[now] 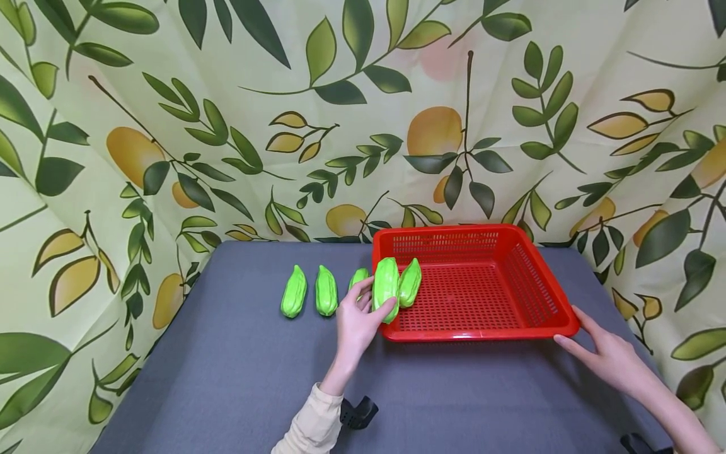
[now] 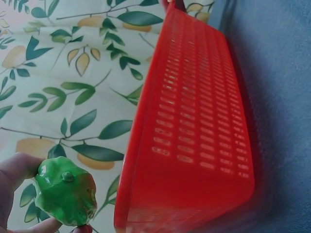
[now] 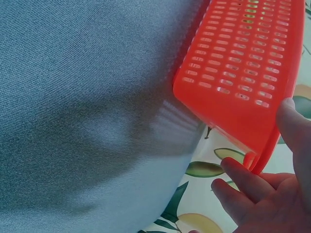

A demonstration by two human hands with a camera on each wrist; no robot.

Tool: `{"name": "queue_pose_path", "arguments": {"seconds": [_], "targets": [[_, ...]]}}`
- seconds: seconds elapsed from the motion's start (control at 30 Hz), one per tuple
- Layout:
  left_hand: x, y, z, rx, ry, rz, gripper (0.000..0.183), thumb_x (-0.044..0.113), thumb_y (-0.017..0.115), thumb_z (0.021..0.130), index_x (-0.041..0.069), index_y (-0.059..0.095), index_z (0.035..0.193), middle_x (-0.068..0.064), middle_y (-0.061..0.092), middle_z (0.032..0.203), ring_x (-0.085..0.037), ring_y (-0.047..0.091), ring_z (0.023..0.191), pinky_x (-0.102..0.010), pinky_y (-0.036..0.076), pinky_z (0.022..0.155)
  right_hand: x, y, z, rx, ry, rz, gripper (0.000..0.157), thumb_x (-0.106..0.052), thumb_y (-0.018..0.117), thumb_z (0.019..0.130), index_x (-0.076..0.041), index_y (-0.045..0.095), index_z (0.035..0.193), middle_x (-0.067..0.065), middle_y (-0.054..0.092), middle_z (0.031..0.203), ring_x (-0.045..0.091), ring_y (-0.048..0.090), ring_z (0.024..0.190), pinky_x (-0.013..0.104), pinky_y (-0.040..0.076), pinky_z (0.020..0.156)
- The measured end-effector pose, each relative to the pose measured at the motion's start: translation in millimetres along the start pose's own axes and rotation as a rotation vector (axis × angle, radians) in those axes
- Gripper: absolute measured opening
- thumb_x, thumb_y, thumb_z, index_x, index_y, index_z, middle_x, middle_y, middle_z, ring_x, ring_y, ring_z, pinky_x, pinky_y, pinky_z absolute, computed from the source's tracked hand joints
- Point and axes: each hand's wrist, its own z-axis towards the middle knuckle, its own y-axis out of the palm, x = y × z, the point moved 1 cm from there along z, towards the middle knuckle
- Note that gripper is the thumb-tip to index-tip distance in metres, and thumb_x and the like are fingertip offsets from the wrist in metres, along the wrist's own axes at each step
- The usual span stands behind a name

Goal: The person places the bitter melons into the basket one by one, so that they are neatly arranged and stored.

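My left hand [image 1: 358, 320] holds a bright green, ridged bitter melon [image 1: 386, 287] between thumb and fingers, above the left edge of the red plastic basket [image 1: 454, 335]. In the left wrist view the melon's lumpy end [image 2: 65, 191] with a stub faces the camera, apart from the basket wall [image 2: 194, 111]. Another bitter melon [image 1: 411, 282] lies inside the basket at its left side. My right hand [image 1: 609, 353] grips the basket's front right corner, with the thumb on the rim and fingers beneath it in the right wrist view.
Two bitter melons, one farther left [image 1: 293, 292] and one nearer [image 1: 326, 291], lie on the grey cloth-covered table [image 1: 227, 378]. A third [image 1: 358, 276] is partly hidden behind my left hand. A leaf-patterned cloth [image 1: 363, 126] hangs behind and beside the table.
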Motion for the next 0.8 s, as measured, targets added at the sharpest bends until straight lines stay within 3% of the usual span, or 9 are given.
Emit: {"name": "queue_pose_path", "arguments": {"seconds": [0.13, 0.3, 0.37, 0.8], "targets": [[10.7, -0.1, 1.4, -0.011, 0.002, 0.001, 0.054, 0.012, 0.079, 0.076, 0.000, 0.058, 0.124, -0.020, 0.060, 0.125, -0.031, 0.060, 0.116, -0.039, 0.048, 0.099, 1.0, -0.1, 0.1, 0.002, -0.002, -0.002, 0.086, -0.044, 0.061, 0.089, 0.015, 0.026, 0.140, 0.045, 0.041, 0.127, 0.058, 0.048, 0.107, 0.064, 0.048, 0.073], [13.8, -1.1, 8.6, -0.028, -0.005, 0.001, 0.054, 0.012, 0.078, 0.077, -0.001, 0.057, 0.125, -0.020, 0.059, 0.126, -0.031, 0.061, 0.115, -0.040, 0.048, 0.099, 1.2, -0.1, -0.3, -0.001, 0.004, -0.003, 0.086, -0.044, 0.062, 0.089, 0.015, 0.026, 0.140, 0.045, 0.041, 0.127, 0.059, 0.048, 0.107, 0.064, 0.048, 0.073], [7.5, 0.2, 14.1, -0.030, 0.010, 0.007, 0.055, 0.016, 0.079, 0.076, 0.001, 0.058, 0.125, -0.018, 0.060, 0.125, -0.029, 0.062, 0.115, -0.039, 0.048, 0.099, 0.7, -0.5, -0.2, -0.002, 0.006, -0.002, 0.086, -0.044, 0.061, 0.089, 0.015, 0.026, 0.140, 0.045, 0.041, 0.127, 0.059, 0.048, 0.107, 0.064, 0.048, 0.073], [18.8, 6.1, 22.9, -0.041, 0.024, -0.013, 0.052, 0.016, 0.079, 0.077, 0.003, 0.059, 0.124, -0.017, 0.061, 0.124, -0.029, 0.062, 0.113, -0.041, 0.048, 0.098, -0.4, -0.3, 0.1, 0.001, 0.003, 0.005, 0.086, -0.044, 0.061, 0.089, 0.015, 0.026, 0.140, 0.045, 0.041, 0.128, 0.058, 0.048, 0.108, 0.064, 0.048, 0.074]]}}
